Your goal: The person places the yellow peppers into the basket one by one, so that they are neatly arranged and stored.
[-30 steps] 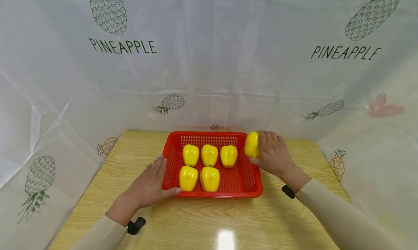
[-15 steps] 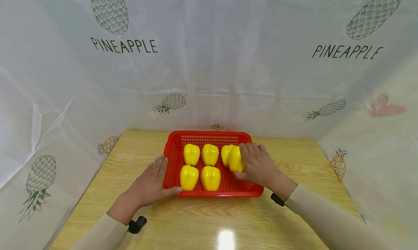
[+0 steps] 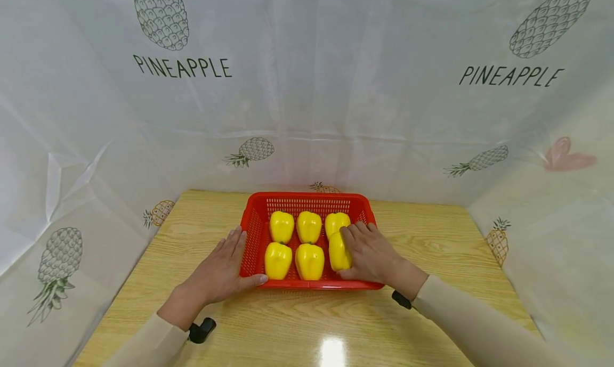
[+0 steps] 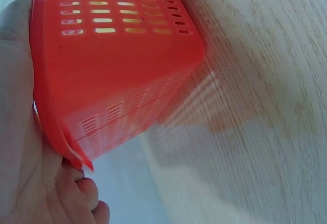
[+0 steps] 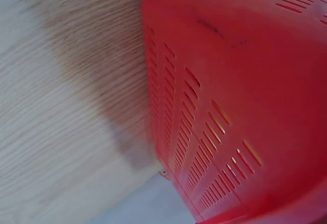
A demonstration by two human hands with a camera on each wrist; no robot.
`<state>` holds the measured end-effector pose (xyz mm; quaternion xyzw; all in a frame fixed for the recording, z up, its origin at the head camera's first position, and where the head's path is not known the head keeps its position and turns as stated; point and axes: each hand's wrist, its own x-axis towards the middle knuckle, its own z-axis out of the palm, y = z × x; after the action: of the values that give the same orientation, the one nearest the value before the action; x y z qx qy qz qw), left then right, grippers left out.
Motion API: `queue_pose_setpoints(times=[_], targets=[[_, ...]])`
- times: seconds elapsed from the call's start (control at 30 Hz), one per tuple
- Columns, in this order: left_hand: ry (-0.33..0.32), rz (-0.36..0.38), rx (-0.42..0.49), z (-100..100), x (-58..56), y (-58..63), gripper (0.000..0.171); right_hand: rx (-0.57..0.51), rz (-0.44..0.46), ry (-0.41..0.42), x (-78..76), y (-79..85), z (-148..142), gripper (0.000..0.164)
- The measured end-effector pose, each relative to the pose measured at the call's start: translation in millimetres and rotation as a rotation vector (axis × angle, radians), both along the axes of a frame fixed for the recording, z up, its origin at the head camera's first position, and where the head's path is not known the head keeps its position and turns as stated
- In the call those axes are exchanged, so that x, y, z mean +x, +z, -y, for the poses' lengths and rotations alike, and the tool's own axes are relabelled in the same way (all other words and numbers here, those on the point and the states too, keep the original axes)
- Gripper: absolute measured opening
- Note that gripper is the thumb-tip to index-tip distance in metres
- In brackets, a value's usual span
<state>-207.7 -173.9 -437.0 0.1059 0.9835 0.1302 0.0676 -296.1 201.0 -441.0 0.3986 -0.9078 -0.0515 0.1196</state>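
A red plastic basket (image 3: 312, 285) with slotted walls stands on the table. My right hand (image 3: 370, 254) is inside its right part and grips a yellow bell pepper (image 3: 338, 252) from the right side. Just behind that one sits another yellow bell pepper (image 3: 338, 221), partly covered. Several more peppers are set in two rows, such as the front-left pepper (image 3: 278, 260). My left hand (image 3: 218, 268) rests on the basket's left rim, fingers extended and thumb along the front corner. In the right wrist view only the basket's outer wall (image 5: 245, 81) shows; the hand is out of sight there.
The wooden table (image 3: 268, 324) extends around the basket on all sides. Behind and beside it hangs a whitish curtain (image 3: 307, 90) with pineapple prints, close to the table's back edge. A black wrist strap piece (image 3: 201, 329) sits at my left cuff.
My right hand has carried the pepper from above the basket's right rim leftward and down into the front-right part. The left hand has stayed on the rim.
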Motion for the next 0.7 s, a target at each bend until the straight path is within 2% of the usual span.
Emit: queue_pose_setpoints(times=[0.47, 0.7], targets=[[0.005, -0.004, 0.003, 0, 0.4, -0.6, 0.130, 0.070, 0.079, -0.017, -3.6, -9.4, 3, 0.095], [0.007, 0.002, -0.002, -1, -0.4, 0.5, 0.130, 0.118, 0.085, -0.014, -4.7, -14.3, 4, 0.097]])
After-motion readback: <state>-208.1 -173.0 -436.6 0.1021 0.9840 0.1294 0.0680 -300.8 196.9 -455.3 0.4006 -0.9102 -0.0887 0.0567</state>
